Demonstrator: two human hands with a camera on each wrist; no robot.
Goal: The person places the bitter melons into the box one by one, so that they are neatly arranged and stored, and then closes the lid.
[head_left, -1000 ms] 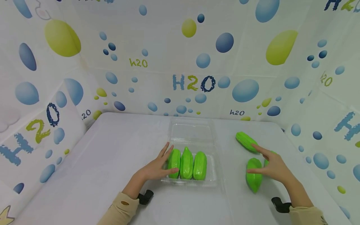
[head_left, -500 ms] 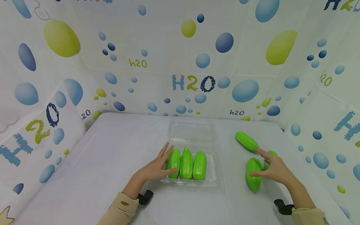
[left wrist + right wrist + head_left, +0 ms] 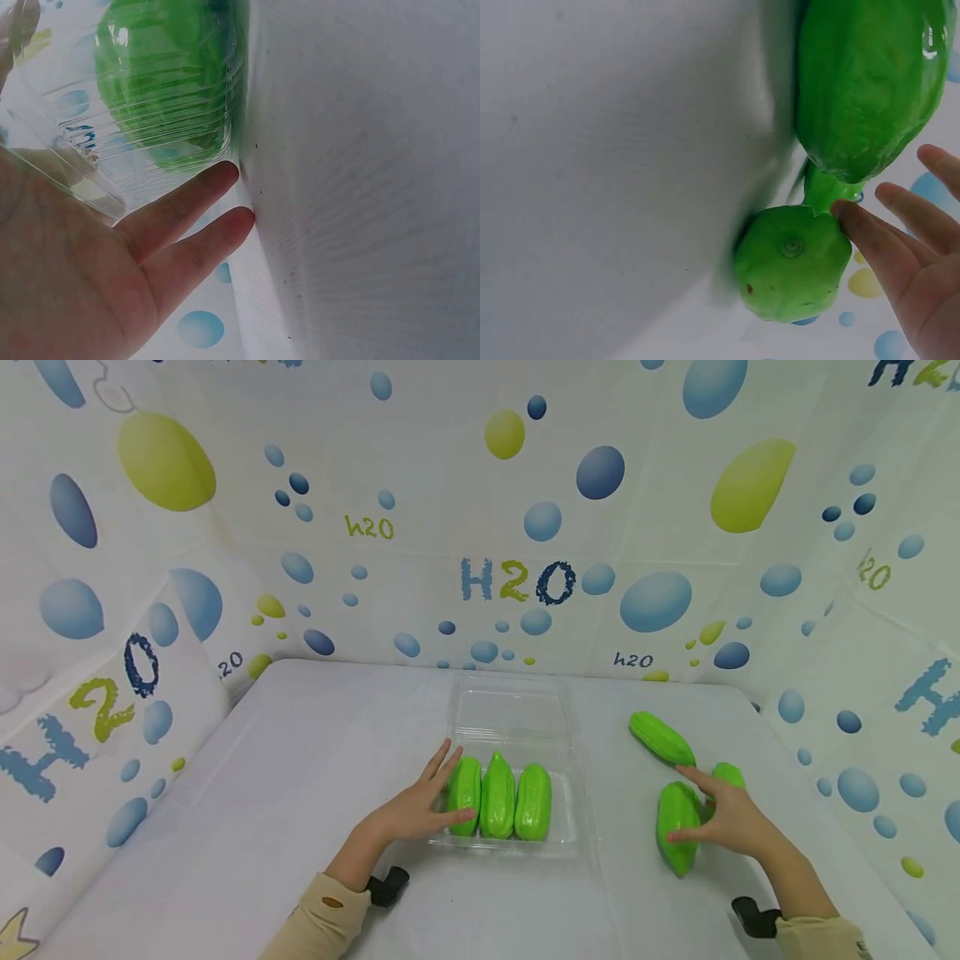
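Observation:
A transparent hinged plastic box [image 3: 566, 810] lies with its lid folded back. Three glossy green papaya-like fruits [image 3: 497, 797] stand side by side in it. My left hand [image 3: 412, 806] is at the box's left side, fingers spread, thumb over the leftmost fruit; its fingers reach along the clear wall in the left wrist view. On the right, my right hand [image 3: 731, 818] hovers with thumb and forefinger apart. Its thumb [image 3: 682, 835] overlaps a near green fruit [image 3: 677, 806]. Another fruit [image 3: 729, 774] is partly hidden behind this hand. In the right wrist view, a fingertip meets a round-ended fruit [image 3: 791, 262].
One more green fruit [image 3: 660, 737] lies slantwise beyond the right hand. The clear lid [image 3: 512, 714] rests flat behind the box. A white cloth covers the table [image 3: 315, 752], and a bubble-printed curtain [image 3: 420, 485] stands around its back and sides.
My right hand has shifted slightly right and toward me, uncovering more of the far fruit and the one behind the hand. The left hand and the box stay still.

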